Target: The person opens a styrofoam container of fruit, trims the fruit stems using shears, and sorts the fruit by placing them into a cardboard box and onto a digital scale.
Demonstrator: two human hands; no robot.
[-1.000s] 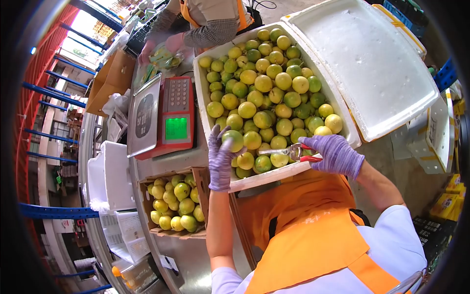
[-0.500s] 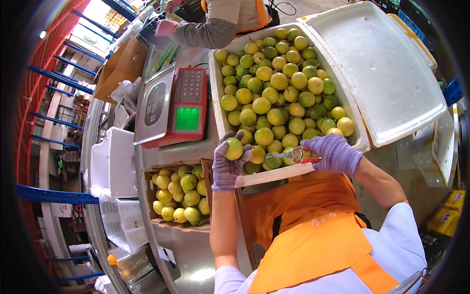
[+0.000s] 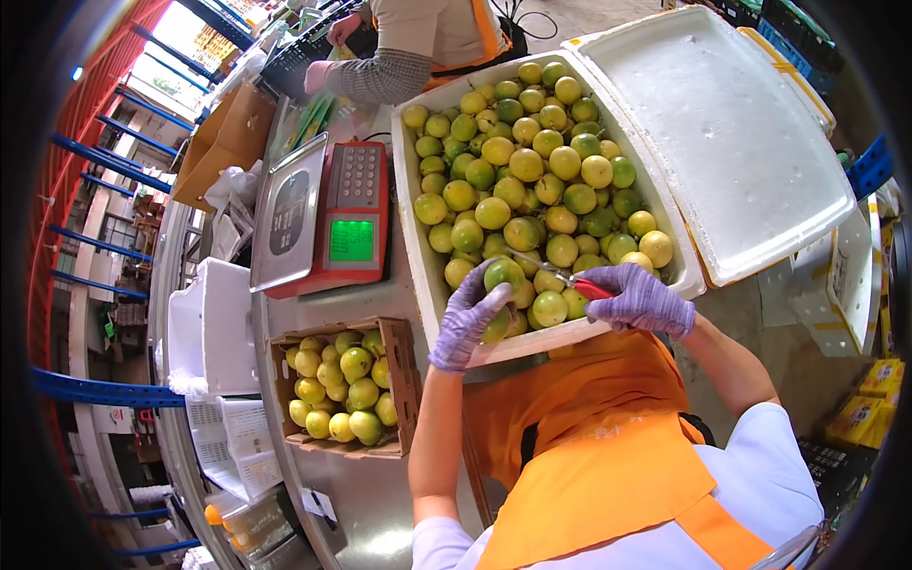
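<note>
My left hand (image 3: 464,323), in a purple knit glove, grips a green passion fruit (image 3: 504,275) between thumb and fingers at the near left corner of a white foam box (image 3: 522,346). In my right hand (image 3: 641,300), gloved alike, is a pair of red-handled pruning snips (image 3: 591,289). Their narrow blades point left toward the held fruit; whether they touch it I cannot tell. Many round yellow-green passion fruits (image 3: 525,164) fill the foam box beneath both hands. Left of my left hand, a small cardboard box (image 3: 407,399) holds more such fruits (image 3: 363,392).
A red digital scale (image 3: 356,223) with a lit green display stands left of the foam box. The box's white lid (image 3: 727,142) lies to the right. Across the table, a co-worker's sleeve (image 3: 366,78) and gloved hands show near a dark crate. White foam containers (image 3: 217,328) stand left.
My left hand has moved right and turned, bringing the fruit over the foam box. The snips' blades now angle up toward it. The co-worker's upper hand has shifted.
</note>
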